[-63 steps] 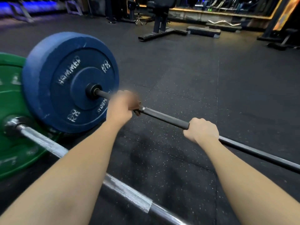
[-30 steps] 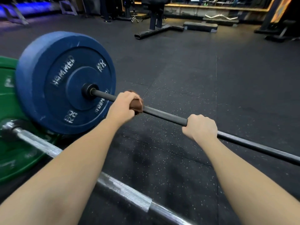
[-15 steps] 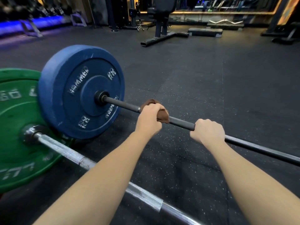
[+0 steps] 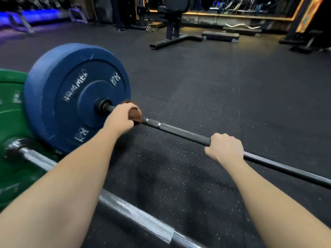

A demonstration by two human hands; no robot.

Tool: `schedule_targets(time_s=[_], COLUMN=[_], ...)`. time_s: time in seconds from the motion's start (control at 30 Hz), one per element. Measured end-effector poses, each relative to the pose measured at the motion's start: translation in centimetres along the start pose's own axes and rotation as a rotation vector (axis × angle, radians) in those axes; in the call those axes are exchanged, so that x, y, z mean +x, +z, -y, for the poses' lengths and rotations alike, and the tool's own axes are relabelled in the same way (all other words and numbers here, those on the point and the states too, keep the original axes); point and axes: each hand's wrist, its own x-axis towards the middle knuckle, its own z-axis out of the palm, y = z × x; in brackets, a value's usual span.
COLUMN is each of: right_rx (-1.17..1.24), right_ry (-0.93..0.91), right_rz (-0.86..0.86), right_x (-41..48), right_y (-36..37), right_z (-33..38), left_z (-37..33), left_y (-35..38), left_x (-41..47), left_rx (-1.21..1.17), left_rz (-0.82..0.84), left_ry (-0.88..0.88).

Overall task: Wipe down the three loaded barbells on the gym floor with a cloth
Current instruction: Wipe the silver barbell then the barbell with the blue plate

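Observation:
A black barbell (image 4: 180,131) lies on the gym floor with a blue 20 kg plate (image 4: 71,93) on its left end. My left hand (image 4: 121,117) grips a brown cloth (image 4: 135,113) wrapped round the bar close to the plate's collar. My right hand (image 4: 225,147) grips the same bar further right. Nearer to me lies a silver barbell (image 4: 136,217) with a green plate (image 4: 10,140) at the left. I see no third barbell.
Black rubber flooring (image 4: 215,97) stretches ahead. A weight bench frame (image 4: 173,33) stands at the back centre, with a step platform (image 4: 220,35) and a curl bar (image 4: 241,25) to its right. Racks line the far left wall.
My left hand has slid the cloth along the bar to the left, back toward the blue plate. My right hand has kept its hold in the same place.

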Motion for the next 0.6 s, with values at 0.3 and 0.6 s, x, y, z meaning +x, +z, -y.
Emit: schedule_targets(time_s=[0.3,0.6], right_rx=[-0.002,-0.015], right_ry=[0.012,0.018], right_rz=[-0.039,-0.029], right_x=[0.0,-0.1], right_y=[0.2,-0.1], right_z=[0.1,0.4], left_z=[0.2,-5.0], left_y=[0.3,2.9], left_x=[1.0,-3.7], left_rx=[0.048,-0.12], left_rz=[-0.041,0.033], left_ry=[-0.168,0.088])
